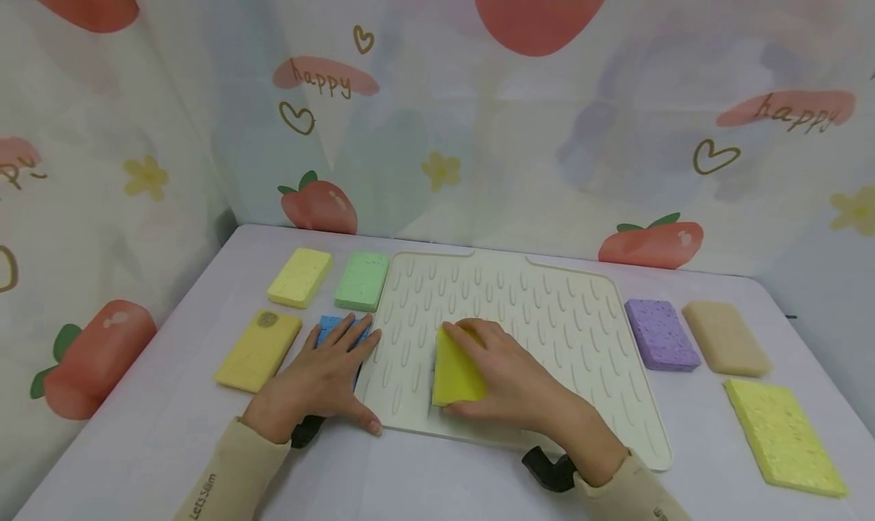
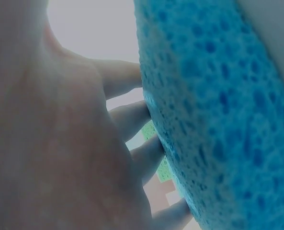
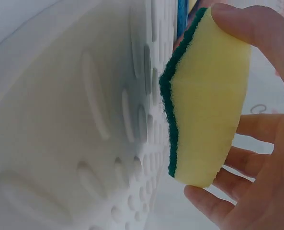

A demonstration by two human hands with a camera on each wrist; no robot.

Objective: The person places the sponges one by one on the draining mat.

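Note:
In the head view my right hand (image 1: 509, 377) grips a yellow scrub sponge (image 1: 456, 369) over the left-middle part of a ribbed cream mat (image 1: 547, 316). The right wrist view shows the sponge's dark green scouring layer (image 3: 168, 96) facing the mat, bent in the middle, with thumb and fingers pinching the yellow foam from its ends. My left hand (image 1: 324, 380) spreads over a blue sponge (image 1: 330, 325) at the mat's left edge, covering most of it. Its fairly straight fingers touch the porous blue surface (image 2: 218, 110) in the left wrist view.
Left of the mat lie a pale yellow sponge (image 1: 299, 278), a green sponge (image 1: 362, 280) and a tan-yellow sponge (image 1: 260, 352) with a dark round mark. To its right are a purple sponge (image 1: 661, 335), a beige sponge (image 1: 726, 339) and a bright yellow sponge (image 1: 786, 436). A printed curtain (image 1: 513, 126) stands behind.

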